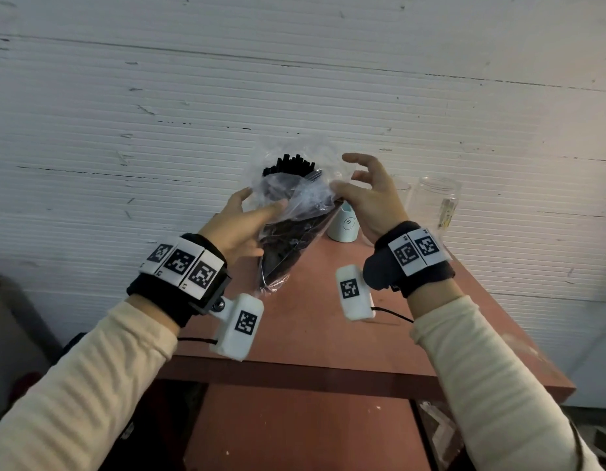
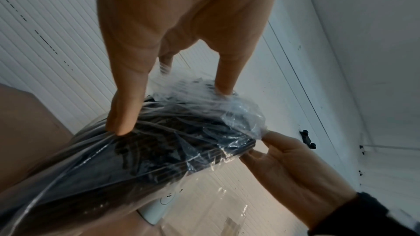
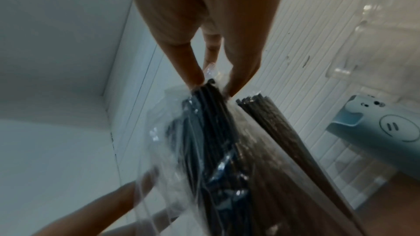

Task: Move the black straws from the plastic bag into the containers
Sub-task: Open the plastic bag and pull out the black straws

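With the crinkled clear plastic bag [image 1: 296, 212] of thin black straws [image 1: 292, 165] held above the reddish worktop [image 1: 329, 317], gripped by the left hand [image 1: 242, 226] and pinched at its mouth by the right hand [image 1: 369, 198], straws could be spilled short of the clear plastic jars [image 1: 437, 205] at 2 o'clock if the slack film is tipped.

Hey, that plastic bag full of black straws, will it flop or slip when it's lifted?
The plastic bag probably stays floppy: its film crumples where the left hand grips it. The black straws inside likely stiffen it lengthwise. Its glossy film may slip against the right hand pinching it.

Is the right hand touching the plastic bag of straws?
Touching. In the left wrist view the right hand pinches the plastic bag at its crumpled edge, thumb and fingertips closed on the film.
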Demonstrator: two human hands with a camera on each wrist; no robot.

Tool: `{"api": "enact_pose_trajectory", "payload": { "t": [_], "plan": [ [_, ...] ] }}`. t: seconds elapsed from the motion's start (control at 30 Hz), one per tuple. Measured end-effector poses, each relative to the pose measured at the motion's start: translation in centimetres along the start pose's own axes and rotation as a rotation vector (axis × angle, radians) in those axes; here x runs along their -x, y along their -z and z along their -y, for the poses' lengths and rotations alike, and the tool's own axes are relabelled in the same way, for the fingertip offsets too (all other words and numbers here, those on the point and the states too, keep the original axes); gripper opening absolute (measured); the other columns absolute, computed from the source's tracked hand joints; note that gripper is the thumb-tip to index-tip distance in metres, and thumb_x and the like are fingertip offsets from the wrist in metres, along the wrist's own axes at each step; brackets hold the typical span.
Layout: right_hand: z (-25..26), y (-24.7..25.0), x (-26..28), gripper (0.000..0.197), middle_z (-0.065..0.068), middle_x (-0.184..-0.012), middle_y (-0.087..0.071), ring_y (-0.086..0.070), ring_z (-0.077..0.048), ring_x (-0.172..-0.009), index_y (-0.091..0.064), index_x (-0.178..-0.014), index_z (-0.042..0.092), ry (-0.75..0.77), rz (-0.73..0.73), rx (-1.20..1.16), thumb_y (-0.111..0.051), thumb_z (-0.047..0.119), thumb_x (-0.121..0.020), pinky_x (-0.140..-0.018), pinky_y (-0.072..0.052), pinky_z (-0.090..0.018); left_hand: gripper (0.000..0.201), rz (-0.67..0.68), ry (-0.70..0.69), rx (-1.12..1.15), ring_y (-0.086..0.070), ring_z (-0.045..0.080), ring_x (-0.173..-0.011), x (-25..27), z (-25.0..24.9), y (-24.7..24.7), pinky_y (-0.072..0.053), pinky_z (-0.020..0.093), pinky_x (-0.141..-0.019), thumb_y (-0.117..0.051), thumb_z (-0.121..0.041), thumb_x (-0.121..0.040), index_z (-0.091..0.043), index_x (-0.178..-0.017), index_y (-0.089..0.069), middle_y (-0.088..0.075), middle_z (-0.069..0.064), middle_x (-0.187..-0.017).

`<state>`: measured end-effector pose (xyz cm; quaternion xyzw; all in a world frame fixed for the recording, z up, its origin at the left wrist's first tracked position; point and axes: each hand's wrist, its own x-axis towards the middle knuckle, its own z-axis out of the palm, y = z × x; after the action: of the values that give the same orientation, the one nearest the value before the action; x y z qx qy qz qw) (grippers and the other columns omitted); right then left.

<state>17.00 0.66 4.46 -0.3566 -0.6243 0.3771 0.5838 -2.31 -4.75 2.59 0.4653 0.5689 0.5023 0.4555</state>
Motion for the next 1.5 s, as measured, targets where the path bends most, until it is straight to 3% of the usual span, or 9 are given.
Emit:
{"api": "enact_pose_trajectory", "payload": {
  "t": [0.17,0.4,0.57,0.7,0.87,1.0,1.07,1.27,1.5],
  "plan": [
    [-0.5,0.1,-0.4,0.033,-0.001,-0.084,-0.057,-0.054,-0.011,-0.071,-0.057,-0.11,0.026,0.007,-0.027,0.185,-0.074,0.024,-0.082,-0.067,-0.047,-0.024,0.085,-0.019,-0.043,0.063,-0.057,0.025,-0.114,-0.1,0.1,0.4,-0.051,0.033,-0.093,-0.072,-0.026,-0.084,-0.022,-0.151,-0.02,-0.04,0.016,-0.148],
    [-0.8,-1.7,-0.5,0.031,0.002,-0.052,-0.06,-0.057,-0.026,-0.058,-0.035,-0.099,0.025,-0.067,0.026,0.029,-0.048,-0.001,-0.09,-0.071,-0.053,-0.055,0.074,-0.015,-0.061,0.161,-0.062,0.027,-0.108,-0.1,0.1,0.1,-0.052,0.03,-0.09,-0.064,-0.014,-0.091,-0.021,-0.151,-0.022,-0.044,0.021,-0.143],
    [-1.7,-2.3,-0.6,0.041,-0.01,-0.073,-0.047,-0.049,-0.019,-0.064,-0.037,-0.097,0.017,-0.101,0.17,-0.236,-0.039,-0.022,-0.086,-0.061,-0.054,-0.029,0.08,-0.066,-0.172,0.138,-0.061,0.019,-0.077,-0.7,0.5,0.5,-0.055,0.023,-0.065,-0.059,0.016,-0.082,-0.027,-0.143,-0.03,-0.049,0.029,-0.13],
    [-3.1,-2.4,-0.2,0.037,-0.01,-0.076,-0.054,-0.058,-0.02,-0.066,-0.041,-0.095,0.015,-0.191,0.269,-0.173,-0.041,-0.021,-0.088,-0.06,-0.058,-0.028,0.075,-0.024,-0.151,0.101,-0.054,0.016,-0.063,-0.9,0.9,1.2,-0.051,0.024,-0.056,-0.053,0.025,-0.078,-0.032,-0.126,-0.043,-0.051,0.017,-0.099],
    [-1.4,-2.1,0.4,0.007,-0.005,-0.073,-0.064,-0.06,-0.018,-0.067,-0.049,-0.088,0.017,-0.263,0.295,-0.082,-0.05,0.012,-0.093,-0.056,-0.048,-0.025,0.048,-0.076,-0.065,0.154,-0.056,0.023,-0.077,-1.1,0.4,1.5,-0.048,0.036,-0.07,-0.043,0.012,-0.086,-0.021,-0.121,-0.049,-0.053,0.009,-0.089],
    [-1.5,-2.5,0.5,0.028,-0.001,-0.069,-0.065,-0.059,-0.023,-0.069,-0.051,-0.081,0.018,-0.216,0.203,0.061,-0.06,0.042,-0.091,-0.064,-0.046,-0.032,0.008,-0.043,-0.033,0.153,-0.054,0.028,-0.094,-0.8,-0.3,1.0,-0.043,0.036,-0.08,-0.052,-0.022,-0.088,-0.017,-0.09,-0.056,-0.056,0.008,-0.092],
    [-2.1,-2.9,0.4,0.028,0.0,-0.066,-0.066,-0.059,-0.026,-0.069,-0.048,-0.074,0.02,-0.158,0.215,0.111,-0.059,0.036,-0.094,-0.058,-0.039,-0.031,0.031,-0.031,-0.017,0.105,-0.06,0.029,-0.093,-1.2,-0.1,0.9,-0.048,0.033,-0.067,-0.065,-0.03,-0.084,-0.018,-0.109,-0.053,-0.061,0.011,-0.102],
    [-3.4,-2.7,1.3,0.016,-0.013,-0.082,-0.061,-0.051,-0.018,-0.071,-0.054,-0.086,0.012,-0.113,0.336,0.304,-0.051,0.021,-0.098,-0.051,-0.037,-0.015,0.057,-0.11,-0.038,0.043,-0.057,0.021,-0.068,-1.9,1.3,1.4,-0.05,0.033,-0.064,-0.056,0.016,-0.083,-0.022,-0.123,-0.042,-0.056,0.013,-0.088],
    [-2.8,-1.3,2.0,0.016,-0.001,-0.106,-0.049,-0.042,-0.026,-0.113,-0.058,-0.077,0.036,0.038,0.104,0.397,-0.072,0.044,-0.076,-0.095,-0.045,-0.043,0.058,-0.099,-0.039,0.096,-0.058,0.019,-0.072,-2.0,2.0,2.0,-0.051,0.031,-0.065,-0.056,0.019,-0.083,-0.024,-0.12,-0.042,-0.05,0.008,-0.095]
  ]
}}
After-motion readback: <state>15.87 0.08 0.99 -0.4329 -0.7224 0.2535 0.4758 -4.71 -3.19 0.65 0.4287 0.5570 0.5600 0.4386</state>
